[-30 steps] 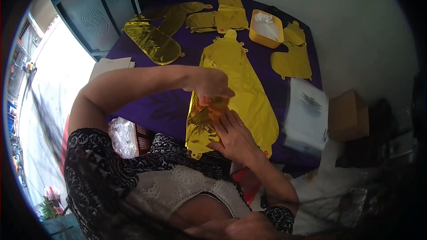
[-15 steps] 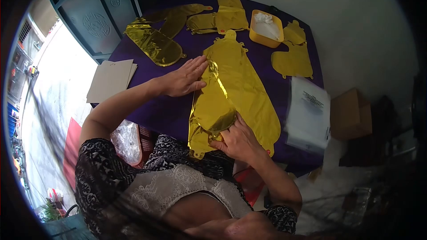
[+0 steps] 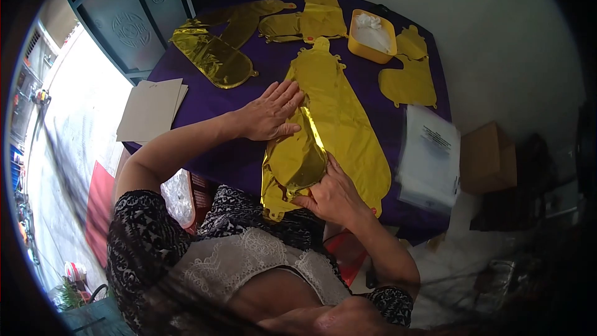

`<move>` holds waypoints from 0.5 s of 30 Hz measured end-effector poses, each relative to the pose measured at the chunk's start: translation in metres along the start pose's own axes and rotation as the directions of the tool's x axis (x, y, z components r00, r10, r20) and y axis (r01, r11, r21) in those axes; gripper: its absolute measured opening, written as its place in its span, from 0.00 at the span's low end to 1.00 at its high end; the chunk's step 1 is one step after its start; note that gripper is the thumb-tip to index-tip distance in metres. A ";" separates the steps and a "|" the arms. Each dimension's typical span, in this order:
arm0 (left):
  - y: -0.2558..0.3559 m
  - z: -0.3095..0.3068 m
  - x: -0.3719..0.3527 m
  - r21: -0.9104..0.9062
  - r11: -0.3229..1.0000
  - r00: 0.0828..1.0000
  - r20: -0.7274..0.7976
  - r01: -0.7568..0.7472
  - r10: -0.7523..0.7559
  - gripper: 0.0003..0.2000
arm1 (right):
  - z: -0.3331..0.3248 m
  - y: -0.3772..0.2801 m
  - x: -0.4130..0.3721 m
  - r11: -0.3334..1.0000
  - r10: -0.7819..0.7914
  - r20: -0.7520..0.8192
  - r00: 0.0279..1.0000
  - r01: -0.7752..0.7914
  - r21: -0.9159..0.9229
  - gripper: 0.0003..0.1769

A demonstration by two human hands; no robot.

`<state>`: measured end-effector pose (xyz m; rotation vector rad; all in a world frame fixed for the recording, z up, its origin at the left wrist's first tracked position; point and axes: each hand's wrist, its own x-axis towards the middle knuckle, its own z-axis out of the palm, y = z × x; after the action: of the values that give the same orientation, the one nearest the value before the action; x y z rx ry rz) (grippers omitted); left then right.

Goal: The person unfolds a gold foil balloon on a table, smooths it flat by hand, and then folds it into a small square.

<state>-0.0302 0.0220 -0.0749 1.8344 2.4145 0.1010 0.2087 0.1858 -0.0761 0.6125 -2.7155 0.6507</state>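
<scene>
Left hand (image 3: 270, 112): fingers spread, is pressing flat on balloon (image 3: 339, 106). Right hand (image 3: 333, 196): fingers together, is pressing down its folded end.

A black top (image 3: 149, 242) with a small white print, short-sleeved, frames a pale lace panel (image 3: 249, 261) at its middle, and outward from the lace panel bare arms run to the left hand (image 3: 270, 112) and right hand (image 3: 333, 196)

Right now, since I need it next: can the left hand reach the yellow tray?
Probably yes: the left hand lies open on the gold balloon, and only flat foil lies before the yellow tray.
</scene>
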 end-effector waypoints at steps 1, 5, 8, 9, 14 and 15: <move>0.000 0.001 0.000 0.027 1.000 1.000 -0.012 -0.007 0.007 0.50 | 0.000 0.000 0.000 1.000 0.005 0.000 1.000 -0.005 0.006 0.33; 0.006 0.000 0.000 0.133 0.991 0.998 -0.058 -0.020 0.028 0.54 | 0.000 0.000 0.000 0.999 0.020 -0.004 1.000 -0.020 0.025 0.34; 0.006 0.002 0.001 0.153 0.988 0.995 -0.089 -0.029 0.043 0.59 | 0.001 0.001 0.000 0.999 0.025 0.012 1.000 -0.026 0.024 0.34; 0.006 0.002 0.000 0.156 0.987 0.995 -0.093 -0.029 0.044 0.60 | 0.001 0.001 -0.001 0.999 0.028 0.021 0.999 -0.029 0.021 0.34; 0.011 -0.001 -0.003 0.176 0.984 0.990 -0.123 -0.039 0.062 0.64 | -0.002 0.000 0.000 1.000 0.014 0.044 0.999 -0.015 0.021 0.37; 0.011 0.000 -0.003 0.181 0.983 0.990 -0.128 -0.038 0.062 0.64 | -0.003 0.000 0.000 1.000 0.009 0.033 0.999 -0.010 0.021 0.37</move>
<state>-0.0188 0.0225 -0.0736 2.0265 2.5416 0.0116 0.2087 0.1871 -0.0736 0.6212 -2.7470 0.6789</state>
